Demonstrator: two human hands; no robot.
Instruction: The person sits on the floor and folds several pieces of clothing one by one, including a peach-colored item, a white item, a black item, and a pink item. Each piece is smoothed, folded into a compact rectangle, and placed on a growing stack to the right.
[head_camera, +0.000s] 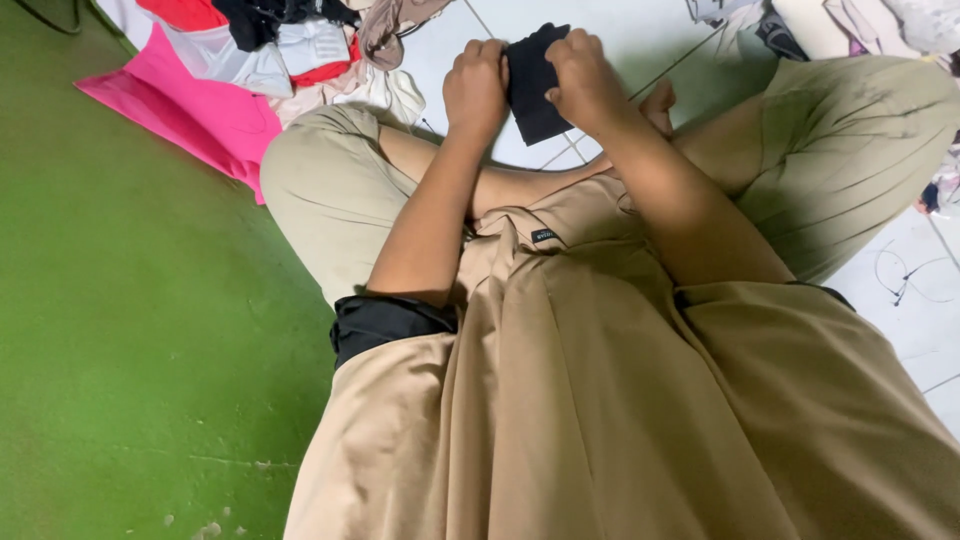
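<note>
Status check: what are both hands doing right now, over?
Left hand and right hand both gripping small black cloth, held above crossed legs. Clothes pile behind, clear of hands. Nothing in the way.

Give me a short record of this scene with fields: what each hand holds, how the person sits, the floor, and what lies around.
left hand: closed on left edge of small black cloth
right hand: closed on its right edge
posture: seated cross-legged, khaki trousers
floor: green mat left, white tiles ahead
nearby: pink garment, mixed clothes pile upper left
</note>
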